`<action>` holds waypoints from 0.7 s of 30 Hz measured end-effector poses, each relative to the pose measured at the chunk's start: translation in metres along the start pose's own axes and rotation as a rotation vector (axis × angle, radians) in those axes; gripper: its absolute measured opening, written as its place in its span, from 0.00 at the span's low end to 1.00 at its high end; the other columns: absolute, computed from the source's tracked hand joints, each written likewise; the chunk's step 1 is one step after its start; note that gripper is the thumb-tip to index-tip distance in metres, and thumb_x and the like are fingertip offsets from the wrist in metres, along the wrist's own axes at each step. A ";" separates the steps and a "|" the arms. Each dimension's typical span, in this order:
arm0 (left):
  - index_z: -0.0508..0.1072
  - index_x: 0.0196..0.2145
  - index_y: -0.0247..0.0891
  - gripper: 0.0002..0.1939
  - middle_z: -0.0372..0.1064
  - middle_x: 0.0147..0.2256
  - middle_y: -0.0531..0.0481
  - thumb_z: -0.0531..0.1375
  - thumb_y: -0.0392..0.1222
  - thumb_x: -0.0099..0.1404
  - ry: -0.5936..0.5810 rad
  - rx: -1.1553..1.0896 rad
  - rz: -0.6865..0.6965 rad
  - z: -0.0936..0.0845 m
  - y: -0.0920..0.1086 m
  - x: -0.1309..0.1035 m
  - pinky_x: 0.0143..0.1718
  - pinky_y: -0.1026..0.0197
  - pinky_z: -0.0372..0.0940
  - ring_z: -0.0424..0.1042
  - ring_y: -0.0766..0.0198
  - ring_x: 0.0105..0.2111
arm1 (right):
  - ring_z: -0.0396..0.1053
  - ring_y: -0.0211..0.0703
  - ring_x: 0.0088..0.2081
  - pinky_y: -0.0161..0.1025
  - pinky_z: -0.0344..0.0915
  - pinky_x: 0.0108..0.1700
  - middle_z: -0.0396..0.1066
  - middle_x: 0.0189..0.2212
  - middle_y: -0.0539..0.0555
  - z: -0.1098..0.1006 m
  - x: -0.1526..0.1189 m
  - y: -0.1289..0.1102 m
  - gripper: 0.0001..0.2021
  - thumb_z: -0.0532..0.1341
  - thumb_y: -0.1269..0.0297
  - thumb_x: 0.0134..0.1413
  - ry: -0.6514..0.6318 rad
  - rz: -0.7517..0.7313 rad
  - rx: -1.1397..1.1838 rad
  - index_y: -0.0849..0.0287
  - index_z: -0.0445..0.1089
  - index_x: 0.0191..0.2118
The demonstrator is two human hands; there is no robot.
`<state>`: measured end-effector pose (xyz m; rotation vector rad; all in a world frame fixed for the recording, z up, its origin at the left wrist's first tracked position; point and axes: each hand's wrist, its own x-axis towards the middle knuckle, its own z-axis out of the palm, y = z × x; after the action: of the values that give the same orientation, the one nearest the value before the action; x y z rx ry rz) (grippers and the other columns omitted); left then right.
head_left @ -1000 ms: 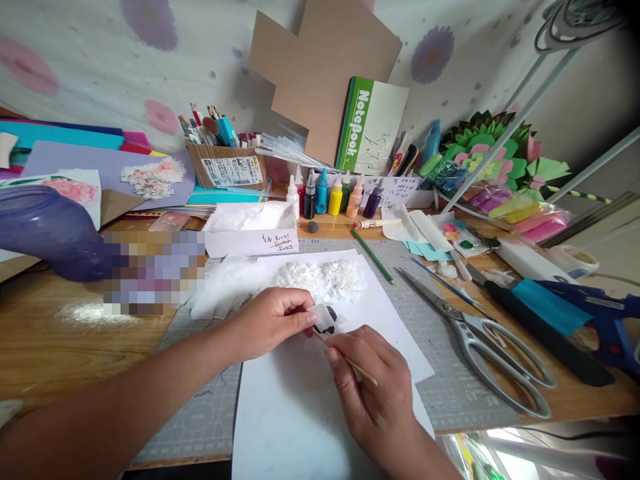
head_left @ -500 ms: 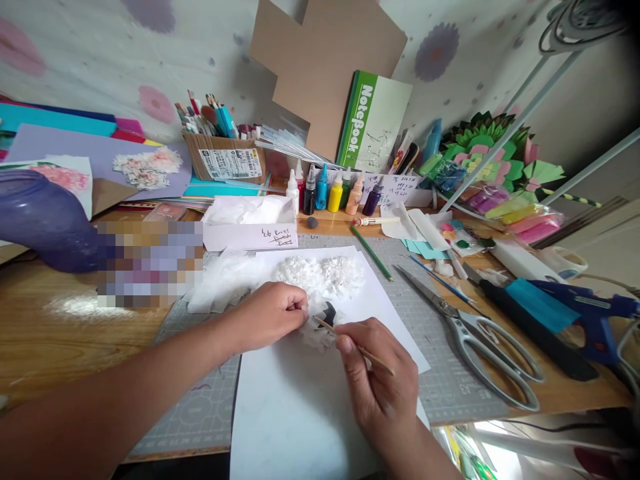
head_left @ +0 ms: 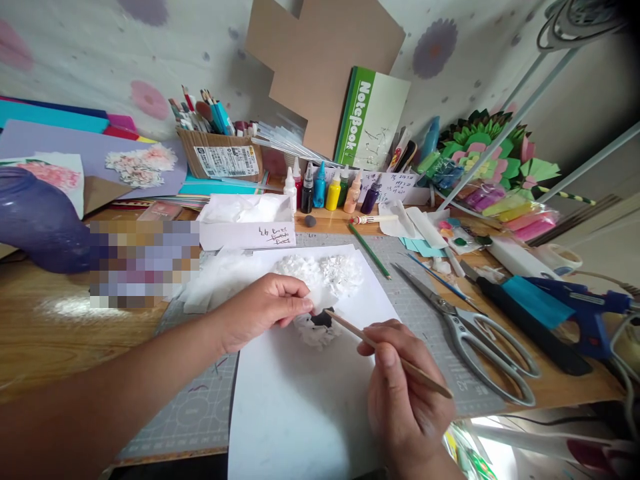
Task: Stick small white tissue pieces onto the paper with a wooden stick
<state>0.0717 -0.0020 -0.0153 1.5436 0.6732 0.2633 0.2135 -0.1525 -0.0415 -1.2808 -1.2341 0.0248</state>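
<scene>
A sheet of white paper [head_left: 300, 400] lies on the grey cutting mat. On it are two crumpled white tissue clusters [head_left: 343, 275] and, nearer to me, a ring of white tissue [head_left: 317, 337] around a black patch [head_left: 323, 318]. My left hand [head_left: 273, 303] is closed in a pinch at the upper edge of that ring, on a small piece of white tissue paper [head_left: 318, 298]. In my right hand [head_left: 413, 393] is a thin wooden stick [head_left: 350, 328], its tip by the black patch and the tissue.
A tissue-filled white box [head_left: 247, 233] stands behind the paper, beside several paint bottles [head_left: 333, 193]. To the right lie a green pencil [head_left: 369, 250], large scissors [head_left: 465, 337], a black-handled knife [head_left: 535, 327] and a blue glue gun [head_left: 590, 313]. A purple container [head_left: 40, 227] is at the left.
My right hand has moved right and toward me with the stick, showing more of its length. My left thumb now extends toward the ring, and more of the black patch is uncovered.
</scene>
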 end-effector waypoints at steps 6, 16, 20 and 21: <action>0.70 0.24 0.35 0.12 0.61 0.20 0.55 0.56 0.47 0.57 -0.002 0.281 -0.136 0.003 -0.003 0.005 0.24 0.64 0.49 0.58 0.69 0.21 | 0.65 0.37 0.28 0.35 0.60 0.29 0.68 0.26 0.48 0.006 0.008 0.000 0.09 0.54 0.74 0.60 -0.162 0.022 -0.013 0.56 0.70 0.38; 0.65 0.21 0.38 0.09 0.56 0.17 0.57 0.54 0.44 0.55 0.005 0.442 -0.167 0.003 -0.003 0.005 0.22 0.64 0.48 0.56 0.68 0.21 | 0.66 0.37 0.29 0.34 0.60 0.30 0.68 0.27 0.48 0.009 0.008 0.001 0.08 0.54 0.74 0.60 -0.162 0.031 -0.020 0.57 0.69 0.37; 0.65 0.22 0.38 0.10 0.57 0.19 0.57 0.54 0.45 0.57 0.032 0.511 -0.091 0.003 -0.009 0.006 0.21 0.65 0.47 0.55 0.68 0.21 | 0.67 0.37 0.29 0.34 0.61 0.31 0.68 0.27 0.49 0.008 0.007 0.001 0.08 0.54 0.74 0.60 -0.099 0.031 -0.001 0.57 0.69 0.39; 0.65 0.22 0.38 0.11 0.57 0.19 0.57 0.54 0.45 0.58 0.033 0.527 -0.084 0.004 -0.010 0.006 0.21 0.65 0.47 0.55 0.68 0.21 | 0.67 0.37 0.29 0.34 0.61 0.31 0.68 0.27 0.48 0.009 0.008 0.001 0.08 0.54 0.74 0.60 -0.115 0.029 -0.022 0.57 0.69 0.38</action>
<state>0.0762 -0.0019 -0.0266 2.0078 0.8778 0.0459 0.2109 -0.1415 -0.0387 -1.3310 -1.3169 0.1073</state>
